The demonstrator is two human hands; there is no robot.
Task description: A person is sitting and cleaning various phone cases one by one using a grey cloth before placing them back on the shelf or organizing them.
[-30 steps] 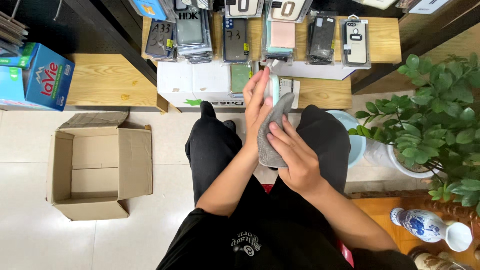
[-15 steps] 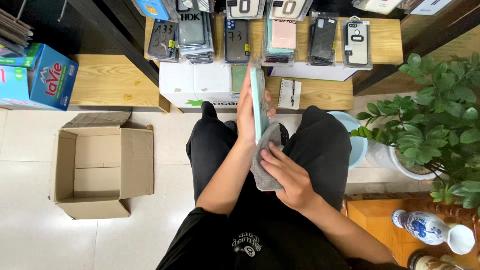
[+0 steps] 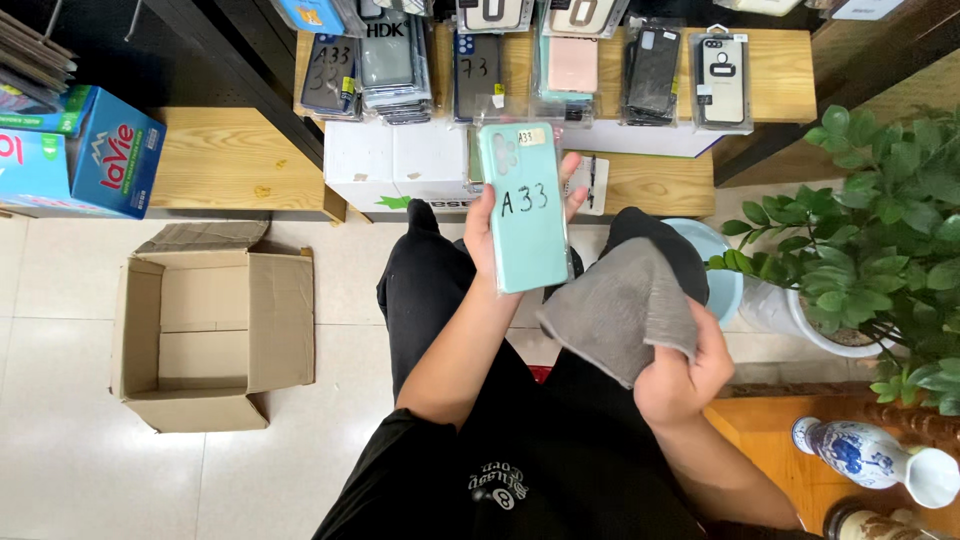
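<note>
One open cardboard box [image 3: 215,325] is sitting on the floor at the person's left. Right hand [image 3: 680,375] is clenching a grey cloth [image 3: 620,305], draped over the knee. Left hand [image 3: 490,225] is gripping a turquoise phone case [image 3: 525,205] upright by its edges, back facing up for viewing.

Left hand [image 3: 490,225] raised forward, forearm extended, fingers [image 3: 570,185] wrapped in a grip. Right hand [image 3: 685,375] lower, near the knee, fingers clenched, elbow bent.
</note>
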